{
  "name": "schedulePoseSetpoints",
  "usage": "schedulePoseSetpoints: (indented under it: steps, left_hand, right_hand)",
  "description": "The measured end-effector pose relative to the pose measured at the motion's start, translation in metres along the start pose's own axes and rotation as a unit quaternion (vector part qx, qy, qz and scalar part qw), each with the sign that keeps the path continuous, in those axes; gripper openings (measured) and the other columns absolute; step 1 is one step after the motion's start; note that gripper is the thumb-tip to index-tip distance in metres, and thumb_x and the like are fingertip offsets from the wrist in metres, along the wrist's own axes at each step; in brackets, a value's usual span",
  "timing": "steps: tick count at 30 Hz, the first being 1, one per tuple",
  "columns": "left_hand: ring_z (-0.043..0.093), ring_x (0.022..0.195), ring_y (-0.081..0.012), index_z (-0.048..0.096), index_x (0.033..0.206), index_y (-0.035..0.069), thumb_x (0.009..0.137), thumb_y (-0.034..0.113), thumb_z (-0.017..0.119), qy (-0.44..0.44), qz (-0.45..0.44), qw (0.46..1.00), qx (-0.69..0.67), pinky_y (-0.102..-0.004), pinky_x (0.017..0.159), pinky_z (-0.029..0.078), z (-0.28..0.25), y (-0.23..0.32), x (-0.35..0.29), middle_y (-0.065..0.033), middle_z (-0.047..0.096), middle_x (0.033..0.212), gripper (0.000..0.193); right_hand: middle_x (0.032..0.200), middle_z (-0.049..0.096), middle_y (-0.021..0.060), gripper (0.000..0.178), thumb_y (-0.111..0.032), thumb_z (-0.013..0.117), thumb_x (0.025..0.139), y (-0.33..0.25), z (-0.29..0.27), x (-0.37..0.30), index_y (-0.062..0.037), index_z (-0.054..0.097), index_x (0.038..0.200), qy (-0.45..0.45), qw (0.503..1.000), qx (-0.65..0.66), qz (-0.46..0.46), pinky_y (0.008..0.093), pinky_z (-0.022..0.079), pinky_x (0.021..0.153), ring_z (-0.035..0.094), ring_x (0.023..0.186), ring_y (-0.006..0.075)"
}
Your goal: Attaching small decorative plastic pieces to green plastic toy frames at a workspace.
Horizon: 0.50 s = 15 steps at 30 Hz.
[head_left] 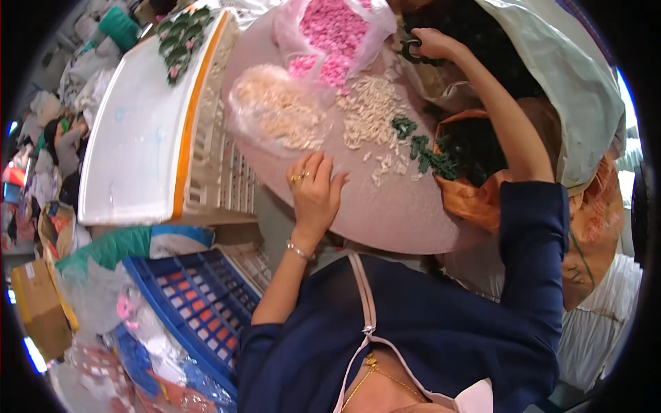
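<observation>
The light is soft and quite bright around the left hand [317,189]. To its left, a white board [138,131] looks very pale. Close to the right hand [435,45], the inside of the big pale sack [578,96] is very dark. Bright spots of light [33,354] glare far out past both hands. Things far left of the left hand look fuzzy. The board's edges bend, and the corners are black.
</observation>
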<state>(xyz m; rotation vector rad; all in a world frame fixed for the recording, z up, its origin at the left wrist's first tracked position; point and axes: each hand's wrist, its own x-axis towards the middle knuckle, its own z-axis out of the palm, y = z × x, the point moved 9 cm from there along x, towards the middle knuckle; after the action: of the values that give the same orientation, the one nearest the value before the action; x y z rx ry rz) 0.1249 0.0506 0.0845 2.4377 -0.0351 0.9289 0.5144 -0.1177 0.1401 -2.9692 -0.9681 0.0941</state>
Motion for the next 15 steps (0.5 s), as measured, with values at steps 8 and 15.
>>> schedulePoseSetpoints:
  steps: [8, 15]
  left_hand:
    - [0.061, 0.115, -0.0221, 0.038, 0.149, 0.004, 0.1, 0.044, 0.058, 0.033, -0.216, 0.745, -0.63, -0.0349, 0.091, 0.056, -0.002, -0.005, -0.012, -0.0108, 0.054, 0.136, 0.066]
    - [0.062, 0.099, -0.0122, 0.054, 0.135, 0.003, 0.105, 0.031, 0.055, 0.003, -0.296, 0.814, -0.5, -0.0303, 0.079, 0.053, -0.004, -0.028, -0.029, -0.0095, 0.066, 0.114, 0.041]
  right_hand:
    - [0.117, 0.055, 0.0144, 0.031, 0.001, 0.062, 0.083, -0.273, -0.034, -0.213, -0.0072, 0.058, 0.113, -0.012, 0.948, -0.044, -0.316, 0.0424, 0.056, 0.082, 0.063, 0.102, 0.036]
    - [0.126, 0.053, 0.0079, 0.034, -0.007, 0.067, 0.078, -0.314, 0.039, -0.239, -0.0131, 0.065, 0.111, 0.009, 0.937, -0.113, -0.33, 0.0399, 0.05, 0.083, 0.057, 0.108, 0.0299]
